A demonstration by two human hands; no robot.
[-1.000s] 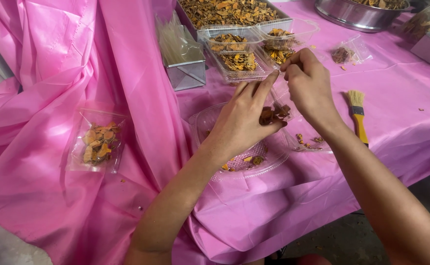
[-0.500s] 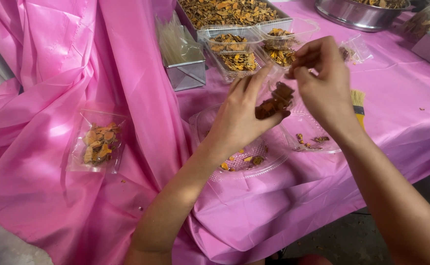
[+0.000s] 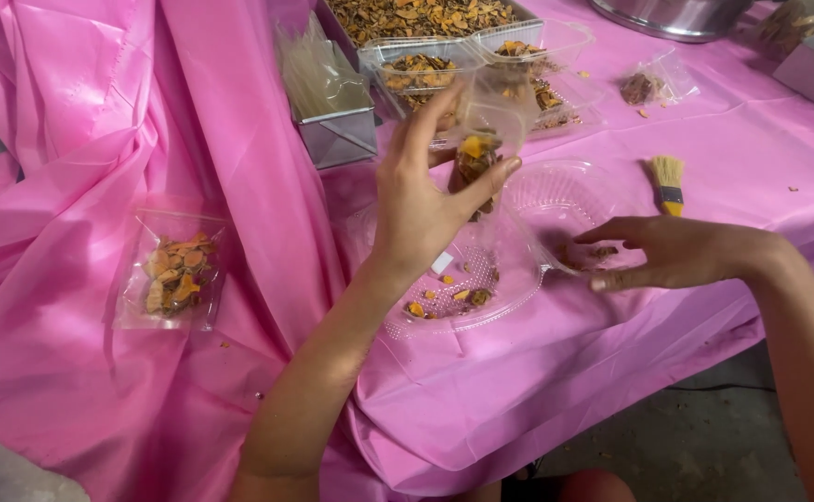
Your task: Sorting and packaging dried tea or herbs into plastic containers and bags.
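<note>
**Left hand lifts small clear bag of dried slices over clamshell tray**

We see the left hand raised above the worktop, fingers and thumb closed around a small clear plastic bag. The bag is thin, crinkly film, its lower part packed with dried brown and orange slices, the top empty and open-looking. The right hand hovers low at the right, fingers loosely spread and holding nothing, just over the right half of a clear clamshell tray (ribbed, glossy plastic, a few orange crumbs in it).

The worktop wears a shiny pink plastic cover, heavily creased and draped at left. On that drape lies another filled clear bag, flat, well apart from both hands. Behind the raised bag sit clear rectangular tubs of the same dried slices, partly hidden by it, and behind them a large tray of slices. A metal box holds a stack of empty clear bags. Right of the clamshell lies a pastry brush, pale bristles, yellow handle partly hidden by the right hand. A small filled bag lies farther back.
</note>
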